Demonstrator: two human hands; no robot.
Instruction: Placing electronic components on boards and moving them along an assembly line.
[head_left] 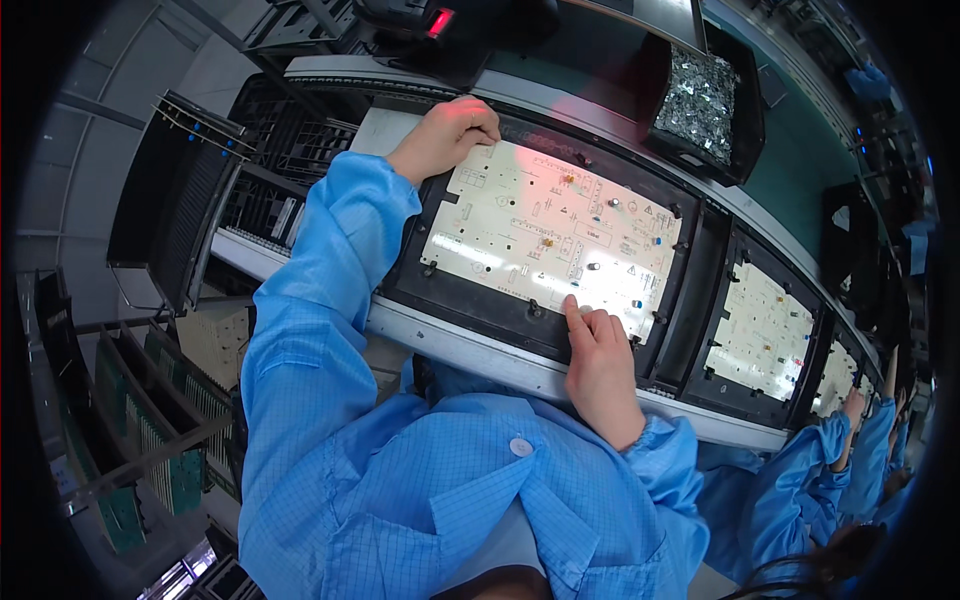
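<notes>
- Rack (148, 463), lower left: green circuit boards (185, 482) standing in rows.
- Left hand (440, 140): fingers curled close together, tips at the pale circuit board's upper left corner; whether they pinch it cannot be told.
- Pale circuit board (480, 235): lying in a black carrier frame (470, 312), small components fitted.
- Right hand (605, 375): loosely open, one digit extended to the board's lower edge, others bent.
- Black bin (752, 115): heaped small silvery parts (700, 95).
- Second pale board (758, 335): in its own black frame.
</notes>
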